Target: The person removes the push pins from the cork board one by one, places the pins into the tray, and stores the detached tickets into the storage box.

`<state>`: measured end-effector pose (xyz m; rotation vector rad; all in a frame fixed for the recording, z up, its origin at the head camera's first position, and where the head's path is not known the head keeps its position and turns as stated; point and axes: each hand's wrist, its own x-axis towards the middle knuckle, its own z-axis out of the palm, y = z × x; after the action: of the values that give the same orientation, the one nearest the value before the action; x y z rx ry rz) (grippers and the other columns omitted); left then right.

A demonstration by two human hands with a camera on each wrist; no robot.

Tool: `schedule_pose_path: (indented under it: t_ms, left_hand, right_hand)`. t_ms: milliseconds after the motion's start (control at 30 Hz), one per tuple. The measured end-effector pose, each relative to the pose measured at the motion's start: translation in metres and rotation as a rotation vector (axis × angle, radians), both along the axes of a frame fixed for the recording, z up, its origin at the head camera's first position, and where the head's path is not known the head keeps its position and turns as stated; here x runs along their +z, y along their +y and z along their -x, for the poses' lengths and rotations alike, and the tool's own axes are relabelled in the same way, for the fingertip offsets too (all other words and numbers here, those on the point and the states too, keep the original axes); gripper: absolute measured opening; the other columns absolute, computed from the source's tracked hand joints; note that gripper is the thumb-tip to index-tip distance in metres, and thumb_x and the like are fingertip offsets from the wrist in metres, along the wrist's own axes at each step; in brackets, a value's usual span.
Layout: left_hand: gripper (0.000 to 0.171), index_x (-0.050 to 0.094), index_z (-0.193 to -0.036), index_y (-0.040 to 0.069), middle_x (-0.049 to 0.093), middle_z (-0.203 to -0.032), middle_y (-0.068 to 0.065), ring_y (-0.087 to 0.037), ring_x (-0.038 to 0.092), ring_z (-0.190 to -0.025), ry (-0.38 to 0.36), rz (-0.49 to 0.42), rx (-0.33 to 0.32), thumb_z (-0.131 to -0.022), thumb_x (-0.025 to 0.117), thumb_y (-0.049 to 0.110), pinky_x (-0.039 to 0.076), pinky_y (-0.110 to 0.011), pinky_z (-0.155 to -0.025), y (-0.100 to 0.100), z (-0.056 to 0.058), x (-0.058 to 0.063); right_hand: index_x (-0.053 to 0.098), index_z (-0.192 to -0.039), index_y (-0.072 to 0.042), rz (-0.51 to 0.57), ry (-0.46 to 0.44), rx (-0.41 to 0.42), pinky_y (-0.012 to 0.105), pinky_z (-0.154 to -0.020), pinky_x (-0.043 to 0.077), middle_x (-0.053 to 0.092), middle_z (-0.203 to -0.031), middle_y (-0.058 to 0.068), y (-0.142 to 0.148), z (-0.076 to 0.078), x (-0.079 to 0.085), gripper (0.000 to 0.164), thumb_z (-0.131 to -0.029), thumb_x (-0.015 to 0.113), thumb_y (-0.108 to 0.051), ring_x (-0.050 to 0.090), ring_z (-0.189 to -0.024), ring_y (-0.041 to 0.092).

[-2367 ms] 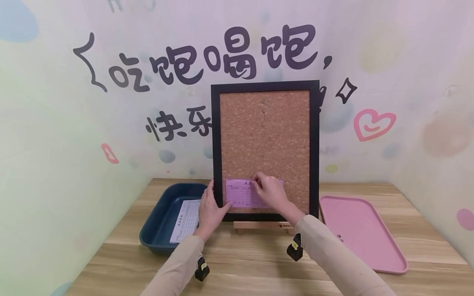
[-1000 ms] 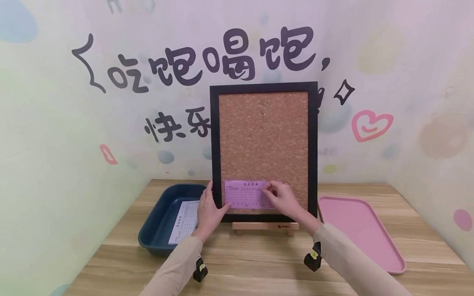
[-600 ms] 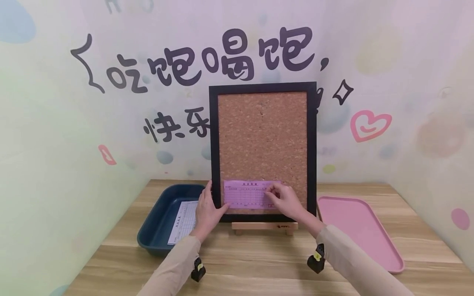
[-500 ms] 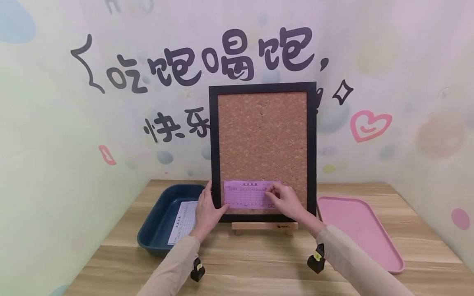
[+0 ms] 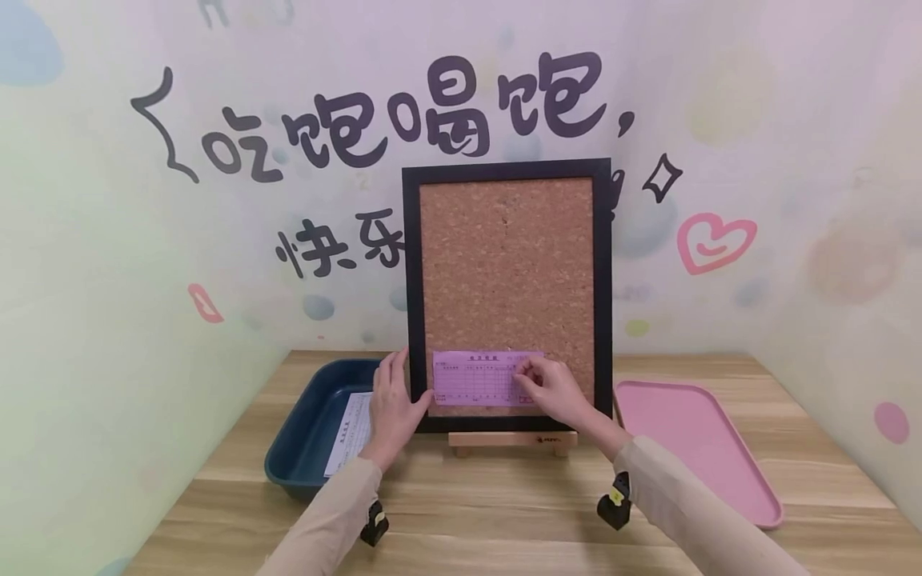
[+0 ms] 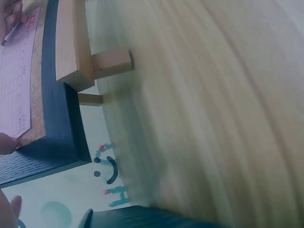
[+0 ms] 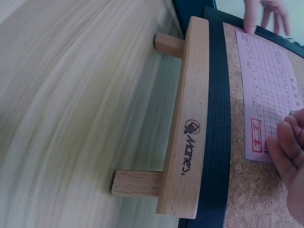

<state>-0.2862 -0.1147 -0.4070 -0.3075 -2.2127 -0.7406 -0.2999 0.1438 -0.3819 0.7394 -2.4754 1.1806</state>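
Note:
A purple printed slip (image 5: 468,380) lies flat against the lower part of a cork board (image 5: 507,264) with a black frame. My right hand (image 5: 551,390) is at the slip's right side, fingers curled and tips together. Between its fingertips, the right wrist view shows a small greyish tack-like piece (image 7: 292,113), mostly hidden. My left hand (image 5: 392,408) is at the frame's lower left, its fingers extended and spread past the frame's edge. Its thumb (image 6: 6,143) is at the slip's lower left corner.
The board stands on a wooden easel (image 5: 513,439). To its left is a dark blue bin (image 5: 288,460) with white printed slips (image 5: 350,428) inside. A pink tray (image 5: 706,444) lies to the right, partly behind my right sleeve. A printed wall rises behind the table.
My right hand has moved right along the slip, then stayed at its right part. My left hand has just shifted slightly left, its fingers drawing away from the frame's side.

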Motion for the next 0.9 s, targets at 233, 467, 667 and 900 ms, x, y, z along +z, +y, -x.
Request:
schedule_pose_path:
  t_ms: [233, 467, 667, 900]
  left_hand:
    - [0.068, 0.049, -0.127, 0.005, 0.053, -0.115, -0.014, -0.027, 0.050, -0.103, 0.139, 0.161, -0.009, -0.066, 0.080, 0.012, 0.050, -0.038, -0.083, 0.001, 0.005, 0.012]
    - [0.054, 0.057, -0.118, 0.005, 0.058, -0.108, -0.011, -0.024, 0.053, -0.097, 0.152, 0.246, -0.047, -0.069, 0.078, 0.015, 0.053, -0.034, -0.077, 0.004, 0.010, 0.022]
    - [0.046, 0.061, -0.113, 0.007, 0.061, -0.106, -0.008, -0.022, 0.052, -0.099, 0.089, 0.246, -0.096, -0.072, 0.077, 0.017, 0.052, -0.033, -0.080, 0.007, 0.013, 0.026]
    - [0.042, 0.062, -0.110, 0.007, 0.060, -0.103, -0.006, -0.020, 0.051, -0.094, 0.071, 0.252, -0.122, -0.071, 0.077, 0.015, 0.053, -0.031, -0.075, 0.010, 0.015, 0.029]
  right_hand:
    - [0.062, -0.083, -0.006, -0.019, 0.003, -0.007, 0.020, -0.048, 0.038, 0.055, -0.066, -0.001, 0.000, 0.001, 0.000, 0.004, -0.086, 0.061, -0.008, 0.045, -0.056, 0.008]
    - [0.062, -0.083, -0.005, -0.019, 0.008, -0.002, 0.020, -0.047, 0.038, 0.054, -0.065, -0.002, -0.001, 0.001, -0.001, 0.004, -0.086, 0.061, -0.008, 0.043, -0.054, 0.006]
    - [0.061, -0.082, -0.004, -0.018, 0.009, -0.009, 0.020, -0.047, 0.037, 0.054, -0.064, -0.002, -0.001, 0.001, -0.002, 0.007, -0.086, 0.061, -0.010, 0.043, -0.054, 0.007]
    - [0.061, -0.083, -0.004, -0.028, 0.002, -0.008, 0.019, -0.047, 0.037, 0.054, -0.065, -0.001, -0.001, 0.001, -0.001, 0.005, -0.086, 0.061, -0.009, 0.044, -0.055, 0.007]
